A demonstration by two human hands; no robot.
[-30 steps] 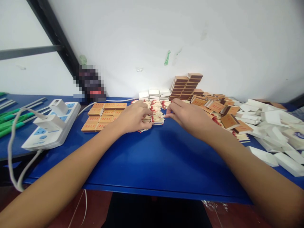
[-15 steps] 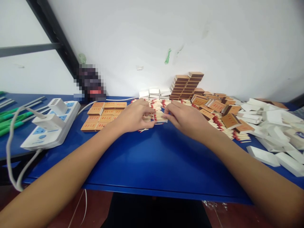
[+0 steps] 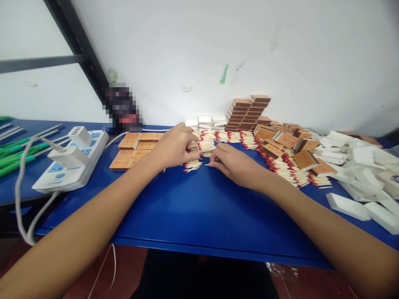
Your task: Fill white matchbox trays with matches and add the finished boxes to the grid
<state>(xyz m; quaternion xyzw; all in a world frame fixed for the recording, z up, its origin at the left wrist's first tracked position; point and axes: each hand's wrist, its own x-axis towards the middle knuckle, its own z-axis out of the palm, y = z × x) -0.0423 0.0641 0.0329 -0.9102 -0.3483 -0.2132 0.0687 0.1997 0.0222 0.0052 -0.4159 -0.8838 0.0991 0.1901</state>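
Observation:
My left hand [image 3: 176, 145] curls its thumb and fingers around the end of a small white matchbox tray [image 3: 206, 145] filled with matches. Just to the right and nearer to me, my right hand [image 3: 232, 164] has thumb and forefinger pinched on a single match [image 3: 209, 165] low over the blue table. Loose red-tipped matches [image 3: 192, 165] lie in front of the left fingers. More heaps of matches [image 3: 282, 166] spread behind and to the right of the right hand. The left fingers hide part of the tray.
Closed matchboxes [image 3: 124, 160] sit in rows on the left; others are stacked [image 3: 247, 112] by the wall or heaped [image 3: 286, 139] on the right. White trays [image 3: 358, 162] pile up at far right. A power strip [image 3: 75, 166] and cable lie left on the blue table [image 3: 199, 211].
My right hand has drawn back toward me and slightly down, away from the tray, and a match now shows at its fingertips. The left hand stays at the tray.

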